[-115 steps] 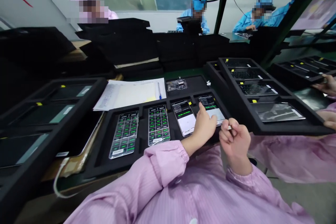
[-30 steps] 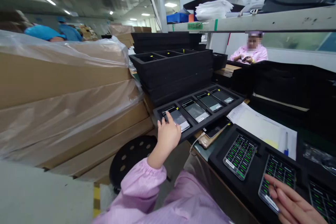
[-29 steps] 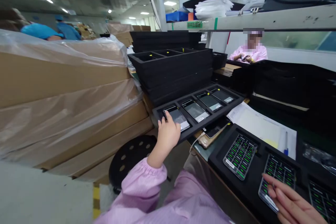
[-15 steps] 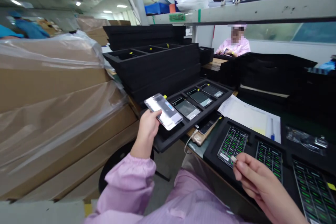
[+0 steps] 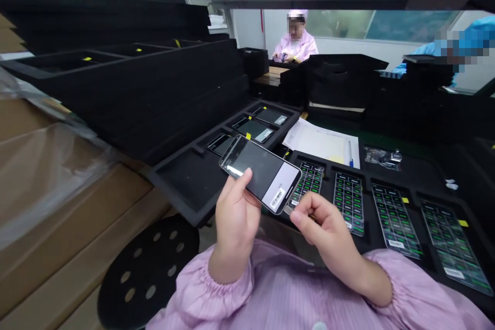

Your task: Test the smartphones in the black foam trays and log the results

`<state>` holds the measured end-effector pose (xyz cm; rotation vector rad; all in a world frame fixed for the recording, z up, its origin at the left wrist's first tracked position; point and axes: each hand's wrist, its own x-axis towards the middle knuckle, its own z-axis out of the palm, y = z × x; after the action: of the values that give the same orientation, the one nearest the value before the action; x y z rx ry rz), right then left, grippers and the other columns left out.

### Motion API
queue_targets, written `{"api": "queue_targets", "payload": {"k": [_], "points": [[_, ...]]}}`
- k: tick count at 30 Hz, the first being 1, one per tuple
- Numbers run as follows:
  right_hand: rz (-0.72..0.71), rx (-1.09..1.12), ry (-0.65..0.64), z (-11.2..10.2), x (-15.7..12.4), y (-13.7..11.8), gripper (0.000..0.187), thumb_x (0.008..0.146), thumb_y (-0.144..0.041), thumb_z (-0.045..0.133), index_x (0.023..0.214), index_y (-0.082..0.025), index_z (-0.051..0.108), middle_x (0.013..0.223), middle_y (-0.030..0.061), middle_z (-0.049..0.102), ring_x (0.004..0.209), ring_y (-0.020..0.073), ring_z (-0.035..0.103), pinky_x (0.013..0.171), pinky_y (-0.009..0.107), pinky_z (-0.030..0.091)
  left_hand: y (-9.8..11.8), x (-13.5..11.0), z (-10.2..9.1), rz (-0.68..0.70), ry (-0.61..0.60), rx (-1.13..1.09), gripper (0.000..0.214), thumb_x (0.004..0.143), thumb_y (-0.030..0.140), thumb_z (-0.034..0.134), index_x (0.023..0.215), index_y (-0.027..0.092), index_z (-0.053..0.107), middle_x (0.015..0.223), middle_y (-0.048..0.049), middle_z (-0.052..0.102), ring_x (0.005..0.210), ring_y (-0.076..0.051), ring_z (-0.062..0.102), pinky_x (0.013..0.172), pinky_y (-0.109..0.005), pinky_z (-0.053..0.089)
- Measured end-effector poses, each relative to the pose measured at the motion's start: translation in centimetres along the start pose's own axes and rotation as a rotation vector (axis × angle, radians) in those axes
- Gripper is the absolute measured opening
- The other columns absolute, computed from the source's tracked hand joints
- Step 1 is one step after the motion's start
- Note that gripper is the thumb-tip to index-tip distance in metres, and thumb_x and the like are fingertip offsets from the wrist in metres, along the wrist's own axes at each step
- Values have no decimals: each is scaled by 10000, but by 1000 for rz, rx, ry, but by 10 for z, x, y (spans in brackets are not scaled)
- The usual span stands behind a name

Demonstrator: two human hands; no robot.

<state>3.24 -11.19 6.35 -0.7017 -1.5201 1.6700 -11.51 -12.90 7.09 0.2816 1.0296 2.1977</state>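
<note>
My left hand (image 5: 237, 216) holds a smartphone (image 5: 257, 167) tilted over the gap between two black foam trays, thumb on the screen's edge. The phone's screen is dark grey with a pale lower band and a barcode label; a yellow tab sticks up from its far side. Between thumb and forefinger, my right hand (image 5: 325, 224) pinches a small plug (image 5: 288, 210) at the phone's bottom edge. Whether it sits inside the port, I cannot tell. The left foam tray (image 5: 176, 214) has a vacant recess nearest me and several phones behind it.
The right foam tray (image 5: 367, 229) holds several phones showing green grids. Papers (image 5: 319, 142) with a pen (image 5: 351, 153) lie behind it. Tall stacks of black trays (image 5: 185, 93) rise at left. A round black stool (image 5: 149, 273) stands below. A person in pink (image 5: 297, 44) sits opposite.
The view has swung right. My left hand has brought the phone over to my right hand, which now holds the small plug against the phone's bottom edge. Another person's blue sleeve appears at right.
</note>
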Motion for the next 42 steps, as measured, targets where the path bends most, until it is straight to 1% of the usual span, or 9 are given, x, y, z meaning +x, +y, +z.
{"api": "queue_targets", "payload": {"k": [7, 13, 18, 20, 24, 29, 34, 39, 42], "points": [[21, -34, 37, -7, 1, 4, 379, 766, -507, 754, 663, -195, 563, 555, -47, 497, 512, 91, 391, 491, 221, 344, -4, -17, 2, 207, -71, 107, 299, 831, 301, 702, 1119, 223, 682, 1146, -46, 728, 1146, -207, 648, 1035, -320, 485], [90, 99, 5, -7, -1, 17, 461, 612, -475, 895, 587, -187, 537, 536, -43, 486, 507, 83, 389, 463, 206, 341, -17, -31, -1, -44, -77, 131, 276, 770, 342, 734, 1018, 229, 692, 1072, -47, 738, 1103, -249, 671, 969, -367, 536], [566, 643, 52, -24, 11, 18, 222, 777, -264, 765, 754, -170, 566, 575, -68, 410, 432, 39, 314, 319, 116, 211, 22, 13, -25, -28, 29, 209, 242, 648, 273, 794, 807, 174, 641, 866, -54, 732, 910, -250, 705, 873, -380, 568], [716, 850, 222, -38, 19, 14, 98, 807, -71, 598, 849, -155, 571, 683, -15, 500, 507, 59, 488, 352, 97, 354, 49, 41, -46, 74, 96, 326, 211, 673, 222, 751, 838, 176, 627, 870, -42, 724, 844, -218, 698, 837, -362, 574], [832, 975, 461, -56, 34, 8, 378, 792, 92, 376, 1040, -148, 531, 939, 81, 614, 689, 97, 658, 511, 130, 555, 82, 87, -86, 82, 221, 621, 233, 671, 80, 655, 875, 178, 601, 833, -46, 706, 753, -201, 694, 768, -360, 582], [772, 918, 270, -60, 45, 20, 337, 874, 69, 408, 1081, -153, 555, 750, -5, 578, 415, 23, 430, 294, 65, 307, 73, 101, -98, 91, 248, 827, 358, 659, 66, 654, 1008, 133, 610, 1101, -192, 695, 1157, -374, 632, 975, -553, 500], [519, 629, 165, -59, 51, 33, 121, 766, -120, 750, 818, -125, 640, 743, 15, 636, 397, -6, 291, 286, 83, 207, 66, 92, -78, 316, 225, 1033, 757, 653, 96, 711, 1370, 116, 471, 1634, -204, 203, 1540, -306, 70, 1239, -448, 95], [341, 486, 147, -52, 49, 23, 289, 674, -263, 836, 894, -110, 727, 754, 50, 690, 436, 7, 314, 332, 110, 185, 53, 115, -50, 138, 144, 1069, 682, 522, 74, 803, 1173, 124, 607, 1277, -237, 640, 1421, -410, 381, 1182, -503, 228], [287, 434, 155, -46, 46, 17, 289, 682, -296, 819, 887, -119, 718, 772, 73, 732, 401, 5, 287, 338, 143, 152, 39, 134, -36, 23, 191, 995, 548, 469, 42, 815, 966, 176, 626, 1023, -160, 721, 1267, -395, 555, 1086, -469, 390]]}}
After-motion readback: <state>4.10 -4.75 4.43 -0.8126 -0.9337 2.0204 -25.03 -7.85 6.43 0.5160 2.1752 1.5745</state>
